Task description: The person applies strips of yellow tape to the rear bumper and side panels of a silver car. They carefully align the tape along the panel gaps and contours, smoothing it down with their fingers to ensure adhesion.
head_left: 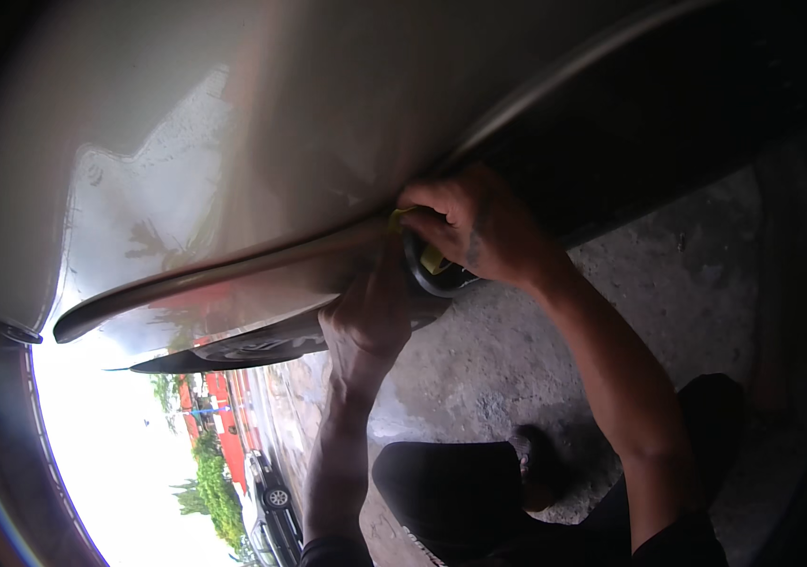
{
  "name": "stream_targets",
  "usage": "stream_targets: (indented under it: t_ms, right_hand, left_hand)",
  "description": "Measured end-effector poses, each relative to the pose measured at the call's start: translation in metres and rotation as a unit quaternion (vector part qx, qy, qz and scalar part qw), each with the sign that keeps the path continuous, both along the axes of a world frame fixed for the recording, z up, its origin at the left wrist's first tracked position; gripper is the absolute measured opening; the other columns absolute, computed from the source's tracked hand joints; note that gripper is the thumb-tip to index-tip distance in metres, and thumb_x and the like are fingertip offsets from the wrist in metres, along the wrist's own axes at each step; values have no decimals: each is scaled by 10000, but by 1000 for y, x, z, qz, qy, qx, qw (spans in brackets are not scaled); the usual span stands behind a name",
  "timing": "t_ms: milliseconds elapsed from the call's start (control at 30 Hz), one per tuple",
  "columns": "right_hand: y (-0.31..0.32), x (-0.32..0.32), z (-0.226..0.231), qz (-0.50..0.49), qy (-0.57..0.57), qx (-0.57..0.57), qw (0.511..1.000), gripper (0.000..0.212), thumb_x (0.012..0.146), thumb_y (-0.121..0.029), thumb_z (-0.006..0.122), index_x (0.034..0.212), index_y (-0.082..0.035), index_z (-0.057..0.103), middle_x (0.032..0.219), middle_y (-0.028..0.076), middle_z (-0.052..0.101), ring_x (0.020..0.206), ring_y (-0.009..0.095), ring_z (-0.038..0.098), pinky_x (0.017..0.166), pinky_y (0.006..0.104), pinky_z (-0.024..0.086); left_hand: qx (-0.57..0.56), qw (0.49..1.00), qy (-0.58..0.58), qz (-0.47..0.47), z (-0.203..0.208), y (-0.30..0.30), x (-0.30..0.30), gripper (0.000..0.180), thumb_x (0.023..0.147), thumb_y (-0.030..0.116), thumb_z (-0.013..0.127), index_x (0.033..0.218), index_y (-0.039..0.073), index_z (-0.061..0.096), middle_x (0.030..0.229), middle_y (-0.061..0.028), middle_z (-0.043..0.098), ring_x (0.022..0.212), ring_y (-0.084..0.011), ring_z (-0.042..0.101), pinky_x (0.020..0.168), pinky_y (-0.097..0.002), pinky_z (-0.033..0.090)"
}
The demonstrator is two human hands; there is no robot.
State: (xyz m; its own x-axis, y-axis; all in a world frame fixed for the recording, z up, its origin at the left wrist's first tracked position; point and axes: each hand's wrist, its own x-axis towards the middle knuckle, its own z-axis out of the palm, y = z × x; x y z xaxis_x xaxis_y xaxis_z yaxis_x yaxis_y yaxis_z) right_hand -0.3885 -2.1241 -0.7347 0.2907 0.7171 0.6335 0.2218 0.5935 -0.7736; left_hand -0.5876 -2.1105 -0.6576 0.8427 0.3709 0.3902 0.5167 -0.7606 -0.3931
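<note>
The big grey car body [261,142] fills most of the top of your view, shiny, w/ a pale patch of light on its L side. Next is the rough grey ground [706,293], behind your arms and off to the R. The dark underside [668,132] of the car goes up toward the top R. Below the body's long bent edge is a low side panel [252,307], shiny too, and thin at its L end. Your leg [446,487], in black cloth, is nr the bottom, btwn your arms. Far off at bottom L, a parked car [276,501] shows on its side in view, nr green trees [214,487].

Your R hand [498,231] is up at the edge of the car, fingers curled, thumb close under them. Your L hand [365,317] is just beside it, lower, at the low panel; its fingertips are lost in shadow. Can't tell if either one grips smth. A black curved thing [413,260], like pt of a ring, is btwn your hands, by the R palm. Smallest are the yellow bits [434,260]: one inside the black curve, one at your R thumb tip. Can't tell if they join.
</note>
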Motion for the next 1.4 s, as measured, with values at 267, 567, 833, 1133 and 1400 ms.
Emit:
stream_targets:
  t_ms: [267, 567, 833, 1133, 1400]
  right_hand:
    - [0, -11, 0, -95, -71, -21, 993, 138, 969, -169, 778, 1058, -64, 788, 832, 142, 769, 734, 301, 762, 721, 407, 615]
    - [2, -25, 0, -147, -72, -29, 986, 134, 976, -195, 776, 996, -63, 766, 768, 136, 747, 695, 307, 751, 681, 403, 615]
    - [-3, -27, 2, -166, -86, -36, 982, 129, 938, -165, 811, 990, -58, 762, 784, 136, 752, 712, 300, 760, 673, 388, 613]
    - [-3, 0, -10, 74, 100, -8, 992, 163, 1013, -152, 753, 1108, -23, 783, 902, 108, 804, 798, 185, 782, 714, 336, 606]
    - [0, 8, -10, 20, 18, 5, 1000, 145, 989, -136, 763, 1103, -50, 787, 889, 115, 791, 771, 212, 779, 715, 340, 598]
  left_hand:
    - [-13, 999, -24, 43, -2, -4, 2, 399, 975, 19, 709, 1370, 71, 724, 950, -140, 817, 566, -236, 727, 510, -359, 559]
    - [3, 997, 15, 76, 5, -8, 7, 407, 987, 76, 714, 1393, 102, 710, 870, -131, 800, 560, -245, 728, 503, -372, 555]
    - [-2, 996, 41, 83, 11, -10, 7, 455, 988, 74, 698, 1441, 115, 688, 920, -119, 808, 549, -242, 711, 514, -366, 555]
    - [-5, 998, 49, -24, 20, 3, -14, 392, 941, 55, 733, 1332, 54, 749, 1094, -122, 817, 728, -259, 786, 606, -365, 623]
    - [-7, 997, 53, -47, 20, 7, -14, 434, 898, 50, 753, 1331, 63, 754, 990, -100, 813, 696, -255, 773, 571, -368, 609]
